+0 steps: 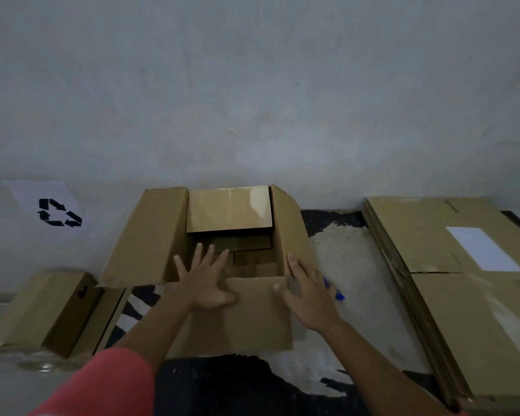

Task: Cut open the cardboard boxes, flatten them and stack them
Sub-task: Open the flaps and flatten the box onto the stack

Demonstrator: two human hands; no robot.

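An open cardboard box [144, 235] stands on the floor [351, 265] against the wall, straight ahead of the person, all four top flaps folded outward; the near flap [246, 322] hangs toward the person and both hands meet the box along it; the left hand [206, 280] lies with its palm on the near flap's fold, fingers straight and spread wide, reaching over the box's opening; the right hand [308, 292] is at the near right corner, fingers straight and close together, laid flat against the corner and the right flap; it is slightly blurred; a small blue object [338, 294] shows just beyond its outer edge, and whether the hand touches it cannot be told; a stack of flattened boxes [451, 295] lies well to the right; a closed box [42, 307] sits to the left, beneath a sheet with a recycling sign [57, 211]; a red sleeve [102, 385] covers the left upper arm.
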